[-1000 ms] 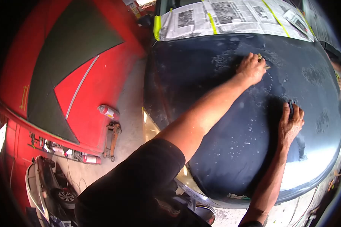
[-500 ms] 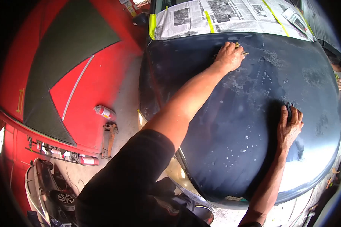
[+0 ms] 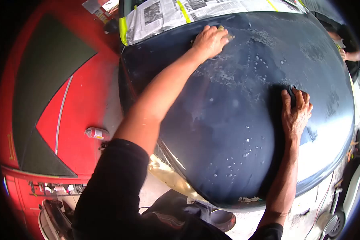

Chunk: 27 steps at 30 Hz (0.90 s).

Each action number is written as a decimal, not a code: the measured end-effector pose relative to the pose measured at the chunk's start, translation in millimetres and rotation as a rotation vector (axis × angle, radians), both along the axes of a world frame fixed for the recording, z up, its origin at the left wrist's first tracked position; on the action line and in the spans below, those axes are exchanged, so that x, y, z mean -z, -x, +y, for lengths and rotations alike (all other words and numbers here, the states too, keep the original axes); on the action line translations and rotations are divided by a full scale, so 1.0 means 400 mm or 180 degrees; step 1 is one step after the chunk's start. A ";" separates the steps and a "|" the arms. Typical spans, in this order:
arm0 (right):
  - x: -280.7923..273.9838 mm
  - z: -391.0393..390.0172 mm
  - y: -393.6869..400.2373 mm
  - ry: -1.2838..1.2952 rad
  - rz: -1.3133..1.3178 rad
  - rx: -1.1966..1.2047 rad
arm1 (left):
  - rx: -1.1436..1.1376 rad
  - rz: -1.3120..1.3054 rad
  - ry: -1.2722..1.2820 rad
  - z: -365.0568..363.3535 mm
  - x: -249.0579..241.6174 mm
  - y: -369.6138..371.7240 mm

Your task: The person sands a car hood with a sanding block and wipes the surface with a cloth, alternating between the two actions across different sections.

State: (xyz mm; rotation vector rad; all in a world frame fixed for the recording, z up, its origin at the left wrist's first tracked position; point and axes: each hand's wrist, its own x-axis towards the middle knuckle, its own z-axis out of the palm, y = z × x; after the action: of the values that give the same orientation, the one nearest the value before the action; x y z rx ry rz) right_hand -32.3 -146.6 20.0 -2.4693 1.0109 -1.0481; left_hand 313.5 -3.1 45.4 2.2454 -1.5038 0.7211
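Observation:
My left hand (image 3: 211, 42) presses on the upper part of a dark, wet car hood (image 3: 224, 120). Its fingers are closed over a yellowish pad (image 3: 230, 37), of which only the edges show. Lower down on the right, my right hand (image 3: 297, 110) grips a small dark pad (image 3: 293, 96) against the same surface. Most of that pad is hidden under the fingers. Water drops (image 3: 247, 140) and pale, milky patches (image 3: 262, 37) lie on the hood between and around the hands.
Newspaper (image 3: 220, 7) fixed with yellow tape covers the windshield. At the far right, another person's hand (image 3: 343, 54) is by the hood's edge. A red and dark-green panel (image 3: 48, 100) stands left, near a red-and-white bottle (image 3: 97, 133). A bucket (image 3: 223, 220) stands below the hood.
My view has shifted, so the hood sits further up and left in the picture. My left hand has slid slightly left over the hood. Both hands keep their pads.

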 end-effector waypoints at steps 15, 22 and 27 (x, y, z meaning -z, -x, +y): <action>-0.010 0.015 -0.003 0.0113 0.0212 0.0084 | 0.0397 -0.0298 0.0078 0.018 0.008 0.031; -0.013 0.017 -0.004 0.0075 0.0211 0.0104 | 0.0890 0.0197 -0.0234 0.268 0.014 0.343; -0.022 0.020 -0.006 0.0027 0.0231 0.0106 | 0.1080 0.0069 -0.0365 0.238 -0.001 0.295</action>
State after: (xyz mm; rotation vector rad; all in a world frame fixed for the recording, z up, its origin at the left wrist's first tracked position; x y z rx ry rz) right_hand -30.0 -138.5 28.7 -2.5223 1.0747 -0.9812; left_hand 195.6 92.2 45.7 1.9902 -1.8937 0.5172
